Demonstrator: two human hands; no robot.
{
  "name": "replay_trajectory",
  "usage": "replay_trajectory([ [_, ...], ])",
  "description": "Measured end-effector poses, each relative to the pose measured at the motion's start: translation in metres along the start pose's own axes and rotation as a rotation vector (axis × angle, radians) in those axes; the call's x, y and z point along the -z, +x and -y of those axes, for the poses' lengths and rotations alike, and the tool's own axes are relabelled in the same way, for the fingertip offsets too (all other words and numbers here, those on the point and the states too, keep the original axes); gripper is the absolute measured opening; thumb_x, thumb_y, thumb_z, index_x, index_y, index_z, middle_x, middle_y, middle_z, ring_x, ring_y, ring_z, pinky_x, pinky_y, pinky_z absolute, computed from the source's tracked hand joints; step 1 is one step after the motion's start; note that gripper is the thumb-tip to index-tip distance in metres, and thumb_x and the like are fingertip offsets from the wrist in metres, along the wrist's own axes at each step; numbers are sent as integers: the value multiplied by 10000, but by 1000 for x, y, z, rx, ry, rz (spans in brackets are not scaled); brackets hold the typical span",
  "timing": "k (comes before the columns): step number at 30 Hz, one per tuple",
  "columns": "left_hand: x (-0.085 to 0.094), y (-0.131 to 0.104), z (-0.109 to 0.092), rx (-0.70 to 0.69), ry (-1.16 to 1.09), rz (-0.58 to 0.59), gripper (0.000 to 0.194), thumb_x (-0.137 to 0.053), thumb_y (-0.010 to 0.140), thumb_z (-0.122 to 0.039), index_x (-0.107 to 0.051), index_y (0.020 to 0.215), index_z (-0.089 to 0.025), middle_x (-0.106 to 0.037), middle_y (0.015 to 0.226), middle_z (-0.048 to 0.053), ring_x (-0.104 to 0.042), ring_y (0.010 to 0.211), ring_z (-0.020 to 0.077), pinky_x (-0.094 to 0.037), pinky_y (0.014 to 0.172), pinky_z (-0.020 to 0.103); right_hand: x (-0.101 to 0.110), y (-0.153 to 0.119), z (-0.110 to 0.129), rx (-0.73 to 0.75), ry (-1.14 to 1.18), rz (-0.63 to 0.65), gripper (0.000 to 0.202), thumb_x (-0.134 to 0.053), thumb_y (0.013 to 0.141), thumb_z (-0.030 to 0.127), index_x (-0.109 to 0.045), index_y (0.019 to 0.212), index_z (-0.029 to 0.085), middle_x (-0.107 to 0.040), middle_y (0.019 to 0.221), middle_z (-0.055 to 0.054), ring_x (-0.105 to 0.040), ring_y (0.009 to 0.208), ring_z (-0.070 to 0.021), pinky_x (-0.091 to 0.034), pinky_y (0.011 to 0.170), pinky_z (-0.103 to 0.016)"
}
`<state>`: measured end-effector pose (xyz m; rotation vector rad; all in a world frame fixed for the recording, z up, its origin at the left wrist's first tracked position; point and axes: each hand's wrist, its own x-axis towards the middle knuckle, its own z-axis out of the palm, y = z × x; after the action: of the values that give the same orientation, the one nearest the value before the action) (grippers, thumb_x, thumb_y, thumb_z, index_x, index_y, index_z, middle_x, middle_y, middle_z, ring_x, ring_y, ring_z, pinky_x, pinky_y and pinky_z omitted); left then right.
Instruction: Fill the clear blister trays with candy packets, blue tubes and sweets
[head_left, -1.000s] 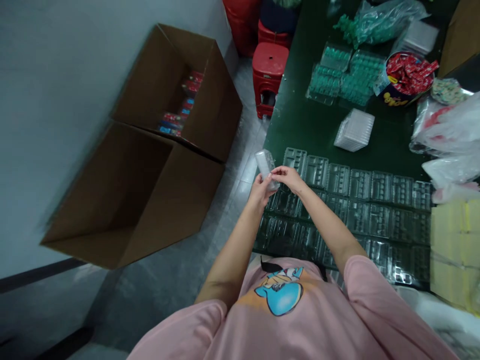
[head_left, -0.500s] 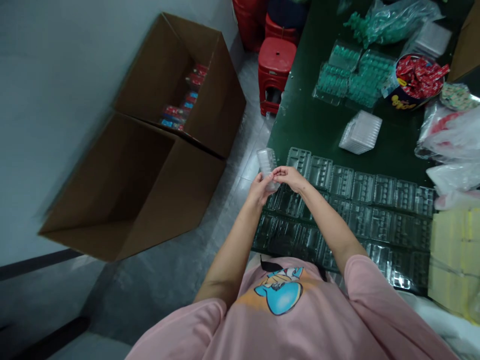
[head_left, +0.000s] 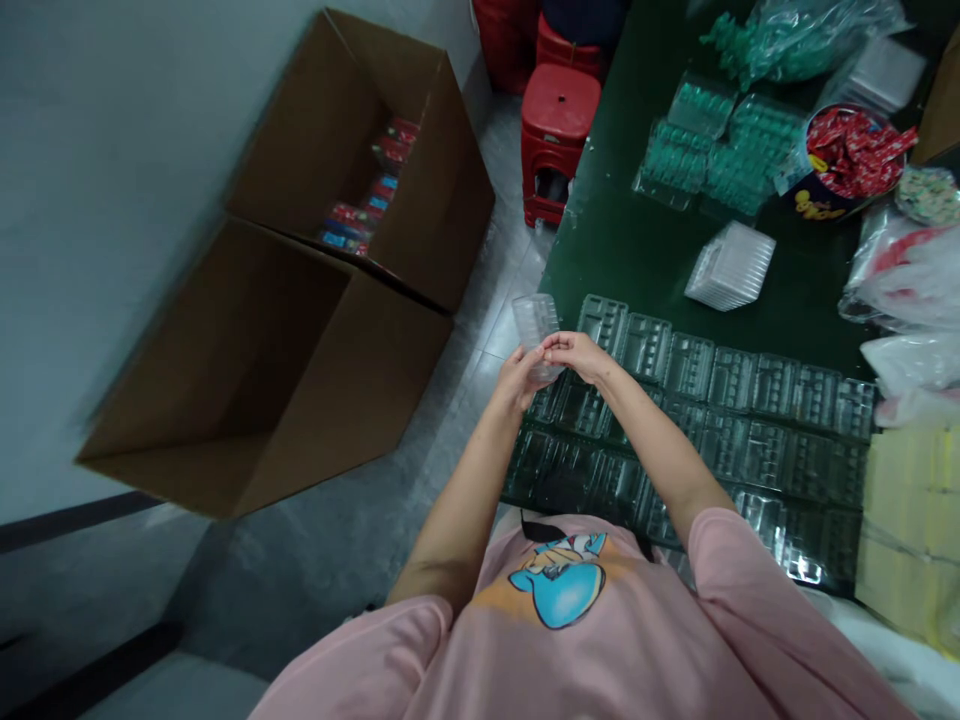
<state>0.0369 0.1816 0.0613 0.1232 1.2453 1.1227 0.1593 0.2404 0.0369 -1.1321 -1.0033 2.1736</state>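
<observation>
My left hand (head_left: 517, 378) is closed round the lower part of a small stack of clear plastic trays (head_left: 535, 317), held above the table's left edge. My right hand (head_left: 571, 354) pinches the same stack from its right side, fingertips close to the left thumb. Just right of and below my hands, several clear moulded trays (head_left: 690, 366) lie in rows on the dark green table (head_left: 637, 262). A further stack of clear trays (head_left: 732, 266) sits behind the rows.
Two open cardboard boxes (head_left: 337, 390) stand at the left, the farther holding red and blue packs (head_left: 349, 225). A red stool (head_left: 559, 105) is by the table. Trays with green pieces (head_left: 675, 155), a tub of red wrappers (head_left: 855, 155) and plastic bags (head_left: 915, 275) lie at the back right.
The view has shifted slightly, so the table's items appear a little farther right. Both hands keep hold of the tray stack, which looks slightly more spread and turned.
</observation>
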Motion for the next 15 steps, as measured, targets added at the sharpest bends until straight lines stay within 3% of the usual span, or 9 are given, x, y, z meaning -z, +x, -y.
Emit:
replay_trajectory([
  [5,3,9,0,2,-26,-11,386,-805,635,-336,-601,908,-154,-680,787,52,-663,703,196,-553,713,379,-5,2,4,-27,65,-52,281,-789,552,203,-632,782,162,-644,658,37,-573,611,-79,-476,628,-198],
  [9,17,20,-5,3,-120,-99,299,-715,730,-338,-595,940,-162,-685,901,85,-672,819,234,-564,744,421,-1,6,14,13,128,-78,314,-793,577,241,-639,843,178,-633,718,33,-577,652,-79,-490,660,-209],
  [15,33,24,-12,-66,-115,-162,272,-693,735,-303,-579,956,-191,-674,916,62,-663,814,213,-569,739,407,-11,18,14,142,-118,6,294,-764,595,229,-666,868,175,-655,773,11,-587,729,-109,-490,722,-247],
])
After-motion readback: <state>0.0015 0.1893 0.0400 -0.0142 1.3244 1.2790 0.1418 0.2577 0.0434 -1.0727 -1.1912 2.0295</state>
